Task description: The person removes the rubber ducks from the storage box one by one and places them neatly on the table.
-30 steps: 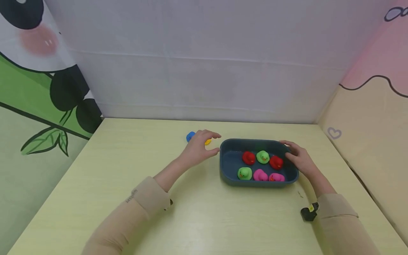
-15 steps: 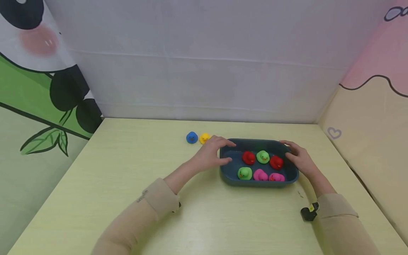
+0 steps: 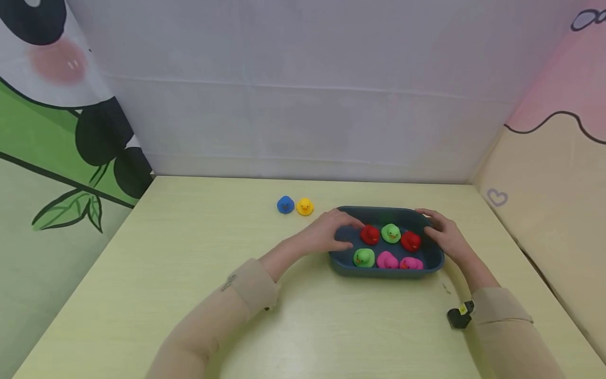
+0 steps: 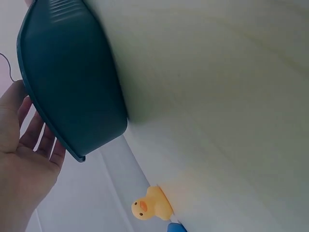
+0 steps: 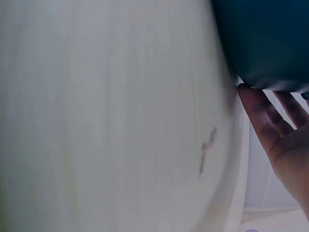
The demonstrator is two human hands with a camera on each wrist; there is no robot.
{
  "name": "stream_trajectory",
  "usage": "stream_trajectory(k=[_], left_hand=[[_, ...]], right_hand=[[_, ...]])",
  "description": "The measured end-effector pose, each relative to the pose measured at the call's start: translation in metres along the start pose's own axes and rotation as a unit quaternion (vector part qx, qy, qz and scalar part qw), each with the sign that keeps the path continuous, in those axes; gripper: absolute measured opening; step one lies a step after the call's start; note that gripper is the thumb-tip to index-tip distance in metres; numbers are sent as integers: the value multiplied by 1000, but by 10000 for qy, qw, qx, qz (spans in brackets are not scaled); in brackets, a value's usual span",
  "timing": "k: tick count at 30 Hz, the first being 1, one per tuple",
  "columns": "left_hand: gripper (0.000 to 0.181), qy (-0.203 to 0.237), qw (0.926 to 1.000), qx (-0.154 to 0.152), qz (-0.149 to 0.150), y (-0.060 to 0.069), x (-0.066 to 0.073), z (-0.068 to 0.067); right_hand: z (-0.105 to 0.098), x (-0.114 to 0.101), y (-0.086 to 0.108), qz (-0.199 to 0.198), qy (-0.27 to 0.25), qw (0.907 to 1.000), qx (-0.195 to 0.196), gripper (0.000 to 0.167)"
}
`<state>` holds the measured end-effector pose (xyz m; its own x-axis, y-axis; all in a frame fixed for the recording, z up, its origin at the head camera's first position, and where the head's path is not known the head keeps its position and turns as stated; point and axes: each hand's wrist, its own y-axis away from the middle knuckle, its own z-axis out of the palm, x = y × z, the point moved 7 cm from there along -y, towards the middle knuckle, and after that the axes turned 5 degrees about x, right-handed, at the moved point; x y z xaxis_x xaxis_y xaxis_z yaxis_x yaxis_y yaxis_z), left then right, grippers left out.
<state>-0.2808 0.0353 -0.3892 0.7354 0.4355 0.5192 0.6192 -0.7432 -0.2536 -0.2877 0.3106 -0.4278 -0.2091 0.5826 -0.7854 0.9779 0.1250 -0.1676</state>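
Observation:
A dark blue-green plastic basin (image 3: 341,269) stands on the table, with rubber ducks in two rows inside. Red duck (image 3: 369,235), green duck (image 3: 391,233) and another red duck (image 3: 411,241) make the back row. In front lie a green duck (image 3: 364,258) and two pink ducks (image 3: 387,260). My left hand (image 3: 326,231) reaches over the basin's left end, thumb and fingers spread apart, its fingertips close to the left red duck; it holds nothing. At the right end, my right hand (image 3: 447,239) grips the basin's rim, thumb inside and fingers against the outer wall (image 5: 275,43).
A blue duck (image 3: 285,205) and a yellow duck (image 3: 305,206) sit side by side on the table, behind and left of the basin. A white cloth wall (image 3: 303,131) rises at the table's back edge. Printed side panels flank the table.
My left hand has moved right and toward me, from beside the basin to over its left end, uncovering the blue and yellow ducks. The right hand and basin have stayed put.

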Motion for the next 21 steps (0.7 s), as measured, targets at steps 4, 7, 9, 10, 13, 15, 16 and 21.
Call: stream_trajectory(k=[4, 7, 9, 10, 13, 15, 16, 21], left_hand=[[46, -74, 9996, -255, 52, -5, 0, 7], [47, -70, 9988, -469, 136, -9, 0, 13], [46, -86, 9978, -623, 195, -12, -1, 17], [45, -104, 9972, -704, 221, -13, -1, 19], [42, -233, 9951, -896, 334, -17, -1, 26], [39, -368, 9937, -985, 389, -18, 1, 28], [39, -421, 9930, -1028, 405, -19, 1, 29], [37, -564, 9898, -1281, 251, -19, 4, 35]], right_hand=[[0, 2, -1, 84, 65, 9999, -37, 43], [0, 2, -2, 95, 69, 9999, -42, 43], [-1, 2, -2, 73, 66, 9999, -26, 43], [0, 3, -2, 67, 59, 10000, -22, 44], [0, 3, -1, 44, 36, 10000, -20, 44], [0, 3, -1, 29, 42, 10000, -17, 44], [0, 3, -1, 20, 31, 10000, -20, 44], [0, 3, -1, -27, 30, 10000, -15, 43]])
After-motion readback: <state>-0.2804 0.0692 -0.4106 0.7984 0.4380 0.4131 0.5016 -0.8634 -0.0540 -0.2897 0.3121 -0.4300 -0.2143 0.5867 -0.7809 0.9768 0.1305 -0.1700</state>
